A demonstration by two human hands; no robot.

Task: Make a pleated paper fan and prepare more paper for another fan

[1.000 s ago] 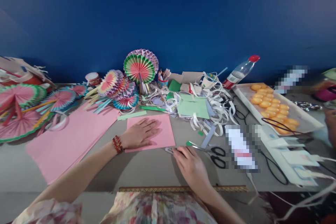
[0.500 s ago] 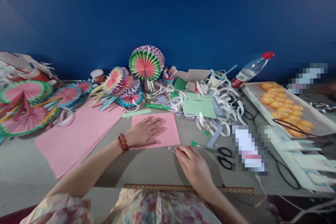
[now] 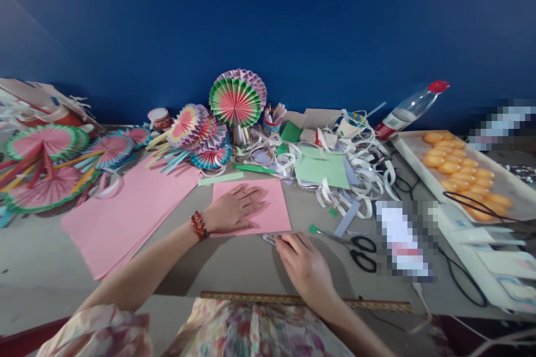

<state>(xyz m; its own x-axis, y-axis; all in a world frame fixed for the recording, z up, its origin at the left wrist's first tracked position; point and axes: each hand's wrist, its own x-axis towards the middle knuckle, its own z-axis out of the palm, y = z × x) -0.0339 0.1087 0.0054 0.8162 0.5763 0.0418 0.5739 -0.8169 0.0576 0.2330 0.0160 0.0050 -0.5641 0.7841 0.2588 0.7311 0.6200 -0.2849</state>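
Observation:
My left hand (image 3: 234, 208) lies flat with fingers stretched out on a small pink paper sheet (image 3: 274, 206) on the grey table. A red bead bracelet sits on that wrist. My right hand (image 3: 305, 264) rests on the table just below the sheet's lower right corner. Its fingers curl over a small pale slim object (image 3: 268, 239) that I cannot make out. Black-handled scissors (image 3: 355, 248) lie shut just to the right of that hand.
A stack of large pink sheets (image 3: 125, 217) lies at left. Folded paper fans (image 3: 237, 101) stand at the back beside a heap of white paper strips (image 3: 355, 162) and a green sheet (image 3: 322, 170). A tray of orange pieces (image 3: 460, 170), a bottle (image 3: 412, 107) and cables sit right.
The view has shifted a little, so everything sits slightly further right and up in the picture. Both hands keep their places on the sheet and beside it.

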